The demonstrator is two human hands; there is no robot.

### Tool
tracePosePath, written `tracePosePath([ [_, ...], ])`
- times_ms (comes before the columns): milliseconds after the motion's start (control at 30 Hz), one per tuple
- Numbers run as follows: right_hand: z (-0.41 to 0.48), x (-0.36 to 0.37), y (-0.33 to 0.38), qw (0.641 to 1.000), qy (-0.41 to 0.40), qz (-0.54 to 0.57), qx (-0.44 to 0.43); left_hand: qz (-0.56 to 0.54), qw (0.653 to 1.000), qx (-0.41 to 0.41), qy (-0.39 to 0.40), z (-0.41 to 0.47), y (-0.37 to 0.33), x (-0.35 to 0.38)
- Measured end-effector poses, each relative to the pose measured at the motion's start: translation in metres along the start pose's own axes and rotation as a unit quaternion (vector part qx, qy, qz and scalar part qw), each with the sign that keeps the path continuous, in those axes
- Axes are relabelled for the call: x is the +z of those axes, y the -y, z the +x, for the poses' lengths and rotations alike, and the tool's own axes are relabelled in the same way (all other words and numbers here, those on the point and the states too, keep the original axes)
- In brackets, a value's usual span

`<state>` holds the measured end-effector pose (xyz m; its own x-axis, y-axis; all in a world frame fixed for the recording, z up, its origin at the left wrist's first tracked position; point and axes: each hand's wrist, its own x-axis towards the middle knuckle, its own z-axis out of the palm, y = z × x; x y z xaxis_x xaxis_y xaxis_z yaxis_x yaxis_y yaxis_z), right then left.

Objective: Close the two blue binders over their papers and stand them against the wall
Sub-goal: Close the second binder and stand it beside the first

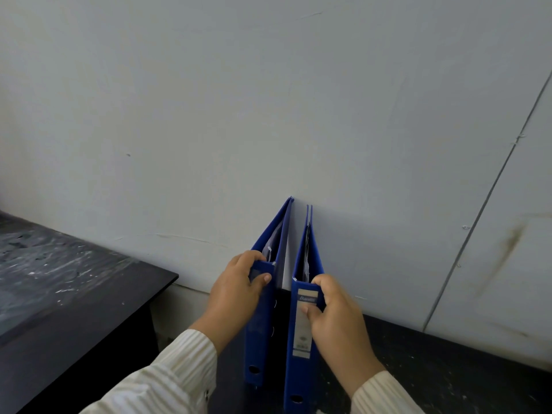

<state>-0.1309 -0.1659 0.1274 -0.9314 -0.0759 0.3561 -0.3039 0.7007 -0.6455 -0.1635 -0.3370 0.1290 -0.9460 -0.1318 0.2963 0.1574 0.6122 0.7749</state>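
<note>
Two blue binders stand upright side by side on a dark surface, their far edges touching the pale wall (268, 100). The left binder (258, 339) has papers showing at its top, and my left hand (236, 294) grips the top of its spine. The right binder (301, 369) carries a white spine label, and its papers show between the covers. My right hand (334, 318) holds the top of that spine, thumb on the label. A narrow gap separates the two binders.
A black table (74, 309) with a scuffed top stands at the left, its corner near the binders. The dark surface (448, 369) extends to the right along the wall. A thin cable (490, 186) runs diagonally down the wall at right.
</note>
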Motion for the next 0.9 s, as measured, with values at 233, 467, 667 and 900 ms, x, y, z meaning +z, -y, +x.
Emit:
tracePosePath([
  [233, 0.017, 0.015, 0.002, 1.000, -0.005, 0.025, -0.005, 0.001, 1.000, 0.004, -0.009, 0.002, 0.001, 0.002],
  [467, 0.028, 0.026, 0.004, 0.999, -0.014, 0.025, -0.020, 0.011, 1.000, 0.010, -0.009, 0.003, 0.002, 0.001],
  [667, 0.028, 0.029, 0.004, 0.999, -0.026, 0.033, -0.030, -0.001, 1.000, 0.006, 0.009, 0.005, 0.004, 0.001],
  [900, 0.029, 0.029, 0.000, 0.999, -0.026, 0.035, -0.025, -0.004, 1.000, -0.005, 0.015, 0.009, 0.002, 0.005],
])
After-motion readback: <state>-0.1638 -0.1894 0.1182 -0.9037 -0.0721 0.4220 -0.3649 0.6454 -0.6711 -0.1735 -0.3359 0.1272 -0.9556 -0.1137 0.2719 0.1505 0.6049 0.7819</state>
